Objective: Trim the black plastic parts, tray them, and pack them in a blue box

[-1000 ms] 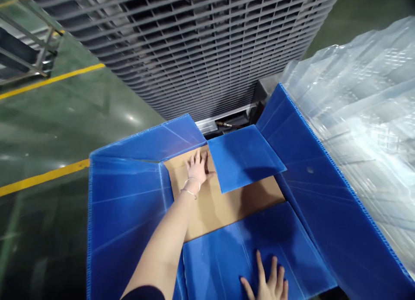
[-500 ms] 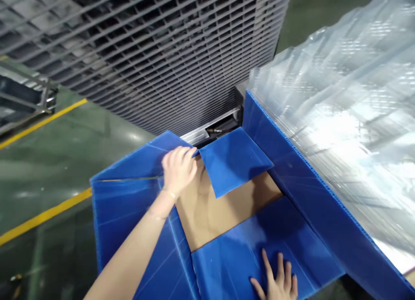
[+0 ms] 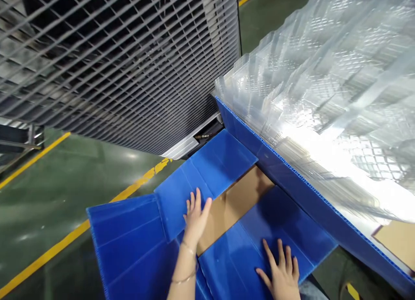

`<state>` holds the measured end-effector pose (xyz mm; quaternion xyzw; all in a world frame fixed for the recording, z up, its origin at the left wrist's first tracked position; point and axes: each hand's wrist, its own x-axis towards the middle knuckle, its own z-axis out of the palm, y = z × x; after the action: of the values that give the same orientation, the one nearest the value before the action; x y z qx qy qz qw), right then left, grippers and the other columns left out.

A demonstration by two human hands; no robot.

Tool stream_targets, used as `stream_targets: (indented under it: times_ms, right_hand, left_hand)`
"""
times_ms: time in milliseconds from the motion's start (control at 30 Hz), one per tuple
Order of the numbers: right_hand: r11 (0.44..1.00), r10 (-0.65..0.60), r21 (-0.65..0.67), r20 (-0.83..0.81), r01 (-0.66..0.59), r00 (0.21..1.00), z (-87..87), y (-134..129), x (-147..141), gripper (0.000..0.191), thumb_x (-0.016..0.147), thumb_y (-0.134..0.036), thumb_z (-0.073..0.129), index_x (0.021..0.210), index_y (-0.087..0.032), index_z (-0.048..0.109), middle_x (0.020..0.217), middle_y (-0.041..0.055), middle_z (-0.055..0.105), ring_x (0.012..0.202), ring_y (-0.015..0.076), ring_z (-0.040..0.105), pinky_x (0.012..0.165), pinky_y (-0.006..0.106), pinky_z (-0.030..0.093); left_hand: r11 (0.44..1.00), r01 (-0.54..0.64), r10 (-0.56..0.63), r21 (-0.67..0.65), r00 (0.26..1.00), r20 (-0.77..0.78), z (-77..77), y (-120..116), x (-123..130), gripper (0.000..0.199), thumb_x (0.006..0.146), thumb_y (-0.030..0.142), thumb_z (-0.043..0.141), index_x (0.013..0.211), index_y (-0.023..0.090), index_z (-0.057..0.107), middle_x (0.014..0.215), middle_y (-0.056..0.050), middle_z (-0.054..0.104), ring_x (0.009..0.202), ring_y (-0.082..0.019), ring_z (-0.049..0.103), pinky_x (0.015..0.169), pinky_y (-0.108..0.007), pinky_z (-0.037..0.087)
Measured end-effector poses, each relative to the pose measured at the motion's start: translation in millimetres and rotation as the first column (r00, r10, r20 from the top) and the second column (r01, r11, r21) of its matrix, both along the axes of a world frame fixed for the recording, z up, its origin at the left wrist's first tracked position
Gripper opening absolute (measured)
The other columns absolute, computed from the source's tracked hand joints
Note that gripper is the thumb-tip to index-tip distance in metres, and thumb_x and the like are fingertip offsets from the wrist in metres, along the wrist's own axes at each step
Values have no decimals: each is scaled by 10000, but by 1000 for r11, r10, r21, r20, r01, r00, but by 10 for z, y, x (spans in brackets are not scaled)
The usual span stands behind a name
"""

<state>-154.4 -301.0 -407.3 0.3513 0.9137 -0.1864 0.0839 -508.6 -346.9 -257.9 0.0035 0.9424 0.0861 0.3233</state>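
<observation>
A blue corrugated box has two flaps folded inward over a strip of brown cardboard. My left hand lies with spread fingers on the far blue flap, its thumb near the cardboard edge. On the near blue flap, my right hand rests flat, fingers apart. The left side flap leans outward, and the right side flap stands upright. Neither hand holds anything.
A large grey metal grid rises beyond the box. Clear plastic trays are stacked on the right. Yellow lines cross the green floor at the left. A hose fitting shows behind the box.
The far flap now lies folded down over more of the cardboard. My left hand has moved down and nearer, from its edge onto its surface. My right hand has barely moved. The view has shifted.
</observation>
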Motion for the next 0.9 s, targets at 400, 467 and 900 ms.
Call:
stream_targets:
  times_ms: [400,467,900]
  right_hand:
    - [946,-231,-283,-246,158,941,742,1047,366,382,943,-472,547,1210,-205,599,1173,122,664,1077,290,656,915,451,567]
    - [873,-474,-250,-228,419,850,934,1384,631,489,844,-612,634,1062,-177,589,977,102,666,875,283,678,773,430,597]
    - [598,-776,-522,-189,608,601,1607,1473,314,831,824,-604,650,1494,-239,320,1545,175,372,1436,422,332,1107,658,382]
  left_hand:
    - [997,72,-72,5,997,22,-1035,143,274,963,792,731,597,1581,401,153,1658,-115,-237,1468,-531,-186,1042,-838,138]
    - [997,71,-71,7,997,11,-1052,141,278,941,805,735,574,1578,410,148,1655,-111,-245,1468,-532,-188,1036,-843,133]
    - [982,182,-178,-46,981,77,-909,75,206,765,899,671,471,1563,437,174,1687,-69,-137,1506,-510,-63,1040,-782,303]
